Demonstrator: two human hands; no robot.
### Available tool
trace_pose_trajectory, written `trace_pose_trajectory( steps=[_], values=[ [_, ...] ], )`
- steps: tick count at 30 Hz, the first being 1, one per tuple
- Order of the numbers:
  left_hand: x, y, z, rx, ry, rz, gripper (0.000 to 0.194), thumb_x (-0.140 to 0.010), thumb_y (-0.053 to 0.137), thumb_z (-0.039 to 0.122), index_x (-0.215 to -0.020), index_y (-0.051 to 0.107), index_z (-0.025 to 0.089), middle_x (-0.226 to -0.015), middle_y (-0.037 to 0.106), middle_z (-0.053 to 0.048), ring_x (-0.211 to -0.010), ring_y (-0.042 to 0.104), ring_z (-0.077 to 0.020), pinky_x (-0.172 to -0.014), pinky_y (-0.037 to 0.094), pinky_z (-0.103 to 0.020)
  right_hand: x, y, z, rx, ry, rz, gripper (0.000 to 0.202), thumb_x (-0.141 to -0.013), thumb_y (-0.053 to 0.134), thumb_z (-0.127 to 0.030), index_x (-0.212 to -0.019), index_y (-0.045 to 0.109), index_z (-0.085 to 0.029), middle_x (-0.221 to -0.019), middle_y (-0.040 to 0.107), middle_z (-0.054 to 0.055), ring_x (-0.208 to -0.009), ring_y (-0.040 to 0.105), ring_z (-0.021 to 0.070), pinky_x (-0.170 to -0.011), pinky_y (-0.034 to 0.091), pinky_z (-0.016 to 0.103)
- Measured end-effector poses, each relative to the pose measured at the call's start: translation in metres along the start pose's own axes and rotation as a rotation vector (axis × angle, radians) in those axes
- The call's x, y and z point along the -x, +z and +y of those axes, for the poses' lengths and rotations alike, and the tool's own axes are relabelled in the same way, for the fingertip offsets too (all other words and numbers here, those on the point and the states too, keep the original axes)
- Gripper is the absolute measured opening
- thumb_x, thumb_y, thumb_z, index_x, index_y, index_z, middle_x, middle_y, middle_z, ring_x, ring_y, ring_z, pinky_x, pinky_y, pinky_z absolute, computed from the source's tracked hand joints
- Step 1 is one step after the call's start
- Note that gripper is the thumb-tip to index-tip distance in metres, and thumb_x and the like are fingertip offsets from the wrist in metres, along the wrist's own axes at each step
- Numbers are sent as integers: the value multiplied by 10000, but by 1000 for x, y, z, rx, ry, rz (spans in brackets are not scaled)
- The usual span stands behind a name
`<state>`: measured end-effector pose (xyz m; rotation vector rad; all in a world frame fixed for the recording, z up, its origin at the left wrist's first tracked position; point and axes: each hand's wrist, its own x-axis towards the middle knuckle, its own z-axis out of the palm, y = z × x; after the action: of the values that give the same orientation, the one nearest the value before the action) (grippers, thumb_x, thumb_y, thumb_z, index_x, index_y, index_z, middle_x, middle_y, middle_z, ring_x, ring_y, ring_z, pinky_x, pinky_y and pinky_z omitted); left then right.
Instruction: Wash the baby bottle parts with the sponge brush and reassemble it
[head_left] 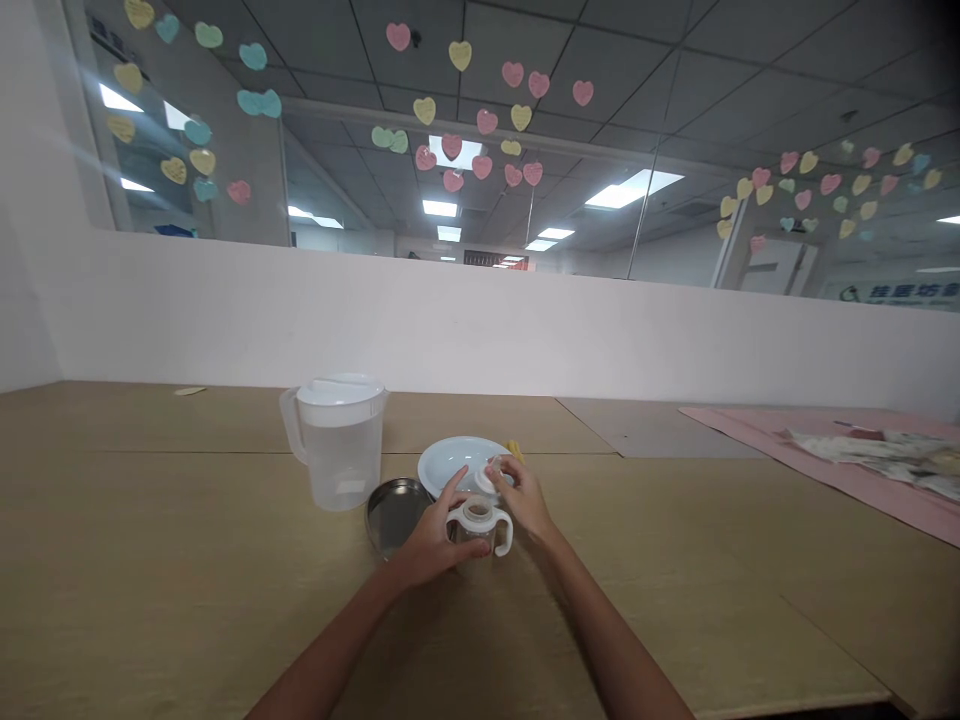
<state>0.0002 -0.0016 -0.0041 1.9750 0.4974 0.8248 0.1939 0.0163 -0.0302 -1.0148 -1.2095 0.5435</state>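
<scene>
My left hand (435, 540) is closed around a clear baby bottle (477, 535) with a white collar and two white side handles. The bottle's mouth is uncovered and faces up. Just above and behind it, my right hand (521, 492) pinches a white bottle top (486, 480) with a clear upper part, held apart from the bottle. Behind both hands lies a white bowl (450, 455), partly hidden by them. A round metal dish (397, 512) sits beside my left hand, which covers part of its edge.
A clear lidded pitcher (345, 455) holding liquid stands left of the metal dish. Something yellow (515, 450) pokes out behind my right hand. On the far right, a pink cloth (750, 440) bears crumpled material (885, 455). A white wall (487, 330) with windows rises behind the table.
</scene>
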Motion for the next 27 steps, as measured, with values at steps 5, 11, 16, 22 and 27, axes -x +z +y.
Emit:
trace_pose_trajectory(
  steps=[5,11,16,22,27],
  values=[
    [0,0,-2,-13,2,12,1023,-667,732,392,-1441,85,226,-1228,562,-102,-1096,527,-235,-986,347,-370,-2,-3,3,-19,-50,71,343,-699,649,-483,-845,636,-174,-899,649,46,-871,570,195,-832,432,331],
    [0,0,-2,-22,-30,21,1029,-652,744,375,-1441,102,223,-1240,551,-98,-1115,511,-235,-985,352,-352,-5,-6,-2,-237,39,224,336,-611,731,-457,-756,614,-179,-794,647,25,-761,582,168,-724,462,285],
    [0,1,-3,-10,-18,34,1030,-645,748,365,-1441,109,227,-1230,561,-97,-1101,518,-234,-984,357,-362,-3,-3,-14,-555,137,221,280,-578,772,-384,-685,589,-200,-707,605,-21,-677,572,133,-725,505,289],
    [0,0,-3,-31,-11,28,1019,-649,743,386,-1439,118,236,-1215,571,-92,-1102,517,-237,-997,336,-371,-2,-8,-11,-630,261,193,235,-613,734,-355,-683,568,-205,-687,594,-23,-666,574,140,-732,532,322],
    [0,1,-3,-10,-3,23,1027,-663,734,388,-1442,83,231,-1231,554,-92,-1104,515,-228,-996,332,-365,-1,-12,-11,-654,292,171,261,-639,702,-401,-717,562,-195,-671,587,-24,-631,560,125,-647,526,284]
  ],
)
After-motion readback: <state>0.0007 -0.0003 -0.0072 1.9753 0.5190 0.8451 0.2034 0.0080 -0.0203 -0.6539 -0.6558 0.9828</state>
